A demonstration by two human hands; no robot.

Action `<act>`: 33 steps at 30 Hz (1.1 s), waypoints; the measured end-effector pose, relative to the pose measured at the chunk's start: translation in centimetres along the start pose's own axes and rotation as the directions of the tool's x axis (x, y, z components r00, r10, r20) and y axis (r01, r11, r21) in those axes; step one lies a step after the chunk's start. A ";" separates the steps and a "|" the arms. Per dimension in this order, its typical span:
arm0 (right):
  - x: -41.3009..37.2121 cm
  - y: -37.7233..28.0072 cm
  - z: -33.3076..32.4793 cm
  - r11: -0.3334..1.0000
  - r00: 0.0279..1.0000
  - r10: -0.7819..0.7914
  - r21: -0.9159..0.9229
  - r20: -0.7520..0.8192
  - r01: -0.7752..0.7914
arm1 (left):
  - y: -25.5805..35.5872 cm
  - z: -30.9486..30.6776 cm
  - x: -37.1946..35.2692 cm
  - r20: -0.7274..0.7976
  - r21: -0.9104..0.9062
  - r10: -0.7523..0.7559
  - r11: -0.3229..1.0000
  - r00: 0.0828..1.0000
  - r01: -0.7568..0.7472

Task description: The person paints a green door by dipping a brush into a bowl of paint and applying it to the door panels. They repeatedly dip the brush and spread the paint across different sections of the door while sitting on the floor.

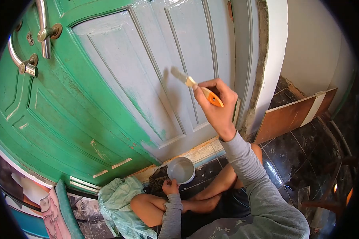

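My right hand is closed round the orange and cream handle of a paintbrush, its bristles pointing up and left in front of the door. The door panel behind it is coated light grey, with green showing at its lower left part. Low in the view, my left hand is closed at the near left rim of a white tub holding grey paint. Whether its fingers grip the rim or something small is hard to tell.
Green door parts with metal handles fill the left. A pale green plastic sheet lies beside my knee. A brown board leans by the wall at right, over dark floor tiles.
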State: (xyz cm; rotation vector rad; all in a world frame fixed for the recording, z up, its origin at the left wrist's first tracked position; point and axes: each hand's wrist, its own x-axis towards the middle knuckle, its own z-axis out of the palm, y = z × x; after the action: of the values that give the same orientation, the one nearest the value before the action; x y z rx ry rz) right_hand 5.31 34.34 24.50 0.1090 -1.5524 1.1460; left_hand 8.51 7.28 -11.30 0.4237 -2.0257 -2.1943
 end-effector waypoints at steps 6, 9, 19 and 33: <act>-6.1 5.9 -1.4 0.982 0.977 0.065 -0.185 0.205 -0.026 | -0.6 -0.5 0.0 0.014 -0.071 -0.051 0.996 0.999 0.052; -5.2 3.8 -2.0 0.971 0.982 0.121 -0.224 0.148 -0.085 | -1.1 0.0 0.1 0.036 -0.070 -0.048 0.996 0.998 0.050; 22.3 -7.4 1.9 0.544 0.528 -0.672 -0.138 0.519 0.828 | -0.3 0.0 -0.2 0.012 -0.034 -0.003 0.999 1.000 0.004; 15.7 -5.9 3.5 0.541 0.132 -0.473 0.169 0.871 0.824 | -0.9 0.3 0.3 -0.015 -0.049 -0.012 0.999 1.000 0.012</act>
State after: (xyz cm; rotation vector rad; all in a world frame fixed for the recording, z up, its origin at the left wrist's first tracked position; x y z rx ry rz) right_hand 0.99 36.61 40.94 1.2162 -2.1743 -0.0990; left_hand 8.28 7.54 -12.23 0.4462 -1.9622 -2.2359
